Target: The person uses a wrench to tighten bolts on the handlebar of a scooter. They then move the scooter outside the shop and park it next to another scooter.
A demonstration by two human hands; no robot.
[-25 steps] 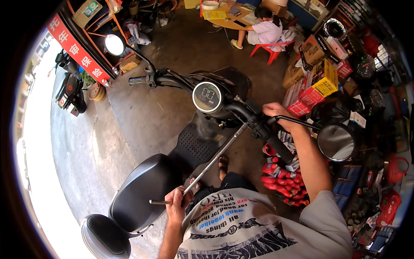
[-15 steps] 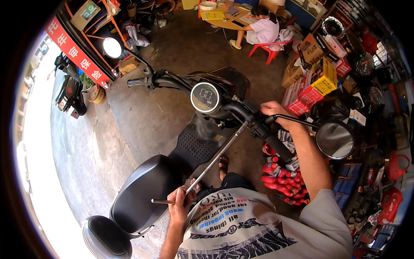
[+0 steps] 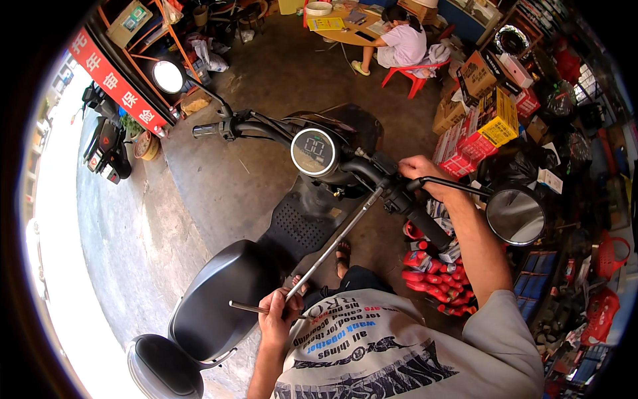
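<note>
Gripping a long, silver metal T-handled tool (image 3: 337,241) near the waist, the person's left hand (image 3: 274,318) had its fingers curled where crossbar met shaft, a hold that seemed chosen for leverage. The crossbar jutted, as viewed from above, over the right edge of a padded black seat (image 3: 222,289). The shaft slanted past the right edge of a dimpled black footboard (image 3: 302,229) to the right side of a tubular black handlebar (image 3: 362,167); whether its tip sat on a fastener could not be made out. The right hand (image 3: 428,178) reached beneath a thin black mirror stem to the handlebar's front edge, perhaps to steady it; the fingertips were hidden, their grip impossible to tell. A round, white-rimmed display (image 3: 314,151) faced upward mid-bar, presumably for easy reading. Beyond, red and yellow cardboard boxes (image 3: 495,123) stood stacked, probably to save floor space. Farthest off, a person in a pale shirt (image 3: 404,45) sat on a red plastic chair (image 3: 413,81) at the right edge of a tan wooden table (image 3: 348,37).
</note>
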